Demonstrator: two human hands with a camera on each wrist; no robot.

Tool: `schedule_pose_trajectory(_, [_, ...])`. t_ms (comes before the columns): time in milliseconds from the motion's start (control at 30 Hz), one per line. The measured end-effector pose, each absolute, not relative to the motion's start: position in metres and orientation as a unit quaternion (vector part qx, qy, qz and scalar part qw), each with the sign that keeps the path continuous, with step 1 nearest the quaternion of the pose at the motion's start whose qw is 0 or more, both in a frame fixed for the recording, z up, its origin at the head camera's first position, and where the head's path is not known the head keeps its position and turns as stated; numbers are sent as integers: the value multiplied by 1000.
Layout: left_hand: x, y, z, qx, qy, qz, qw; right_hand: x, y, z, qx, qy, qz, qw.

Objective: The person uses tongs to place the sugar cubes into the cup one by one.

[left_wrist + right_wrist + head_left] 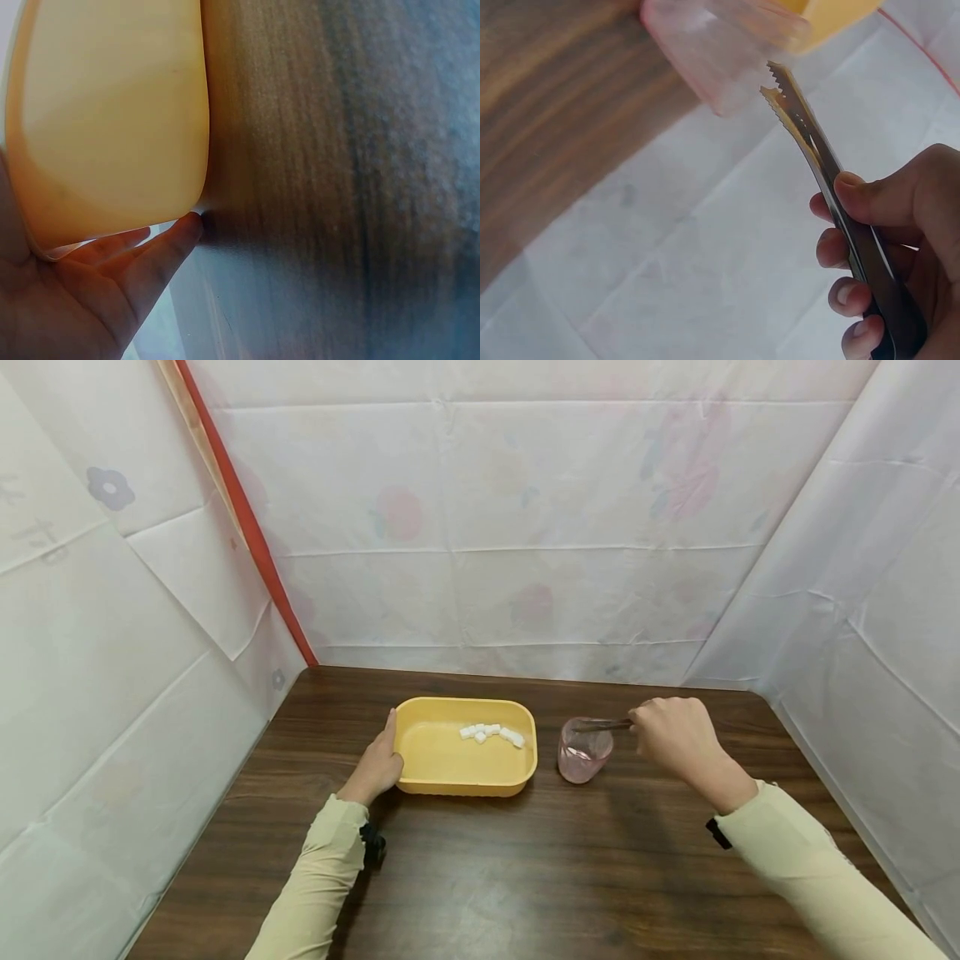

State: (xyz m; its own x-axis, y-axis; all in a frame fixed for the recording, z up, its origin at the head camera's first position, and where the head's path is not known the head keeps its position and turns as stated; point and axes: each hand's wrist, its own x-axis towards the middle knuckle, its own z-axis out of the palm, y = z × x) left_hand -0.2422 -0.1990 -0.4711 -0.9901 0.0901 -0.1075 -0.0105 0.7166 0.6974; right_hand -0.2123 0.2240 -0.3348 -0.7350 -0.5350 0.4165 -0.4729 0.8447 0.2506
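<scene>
At the left end of a shallow yellow tray [427, 768], my left hand [375, 768] holds the side, its fingers [161, 259] along the outer wall. Several small white cubes [491, 732] lie inside the tray, towards its back right. My right hand [675, 735] grips metal tongs [859, 225], thumb on one arm and fingers round the other. Their toothed tips stand slightly apart with nothing visible between them. In the head view, the tongs' tips are over the mouth of a clear pink cup [581, 764], which stands upright right of the tray.
Both objects stand on a dark wood-grain table [480, 877]. White patterned sheets [465, 527] enclose its back and sides, and a red strip [247, 518] runs down the back left corner. Dark straps show at both wrists.
</scene>
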Motion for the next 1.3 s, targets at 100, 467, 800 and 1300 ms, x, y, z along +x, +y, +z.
schedule_pose_trajectory(100, [-242, -200, -471, 21, 924, 376, 66, -211, 221, -327, 280, -919, -61, 272])
schedule_pose_trajectory(467, [-242, -200, -472, 22, 924, 375, 65, -214, 198, -315, 292, -911, -64, 284])
schedule_pose_trajectory(800, [-241, -200, -469, 15, 922, 381, 69, -226, 165, -326, 312, -916, -88, 235])
schedule_pose_trajectory(1300, [-241, -200, -471, 9, 920, 386, 67, -242, 122, -359, 331, -908, -196, 164])
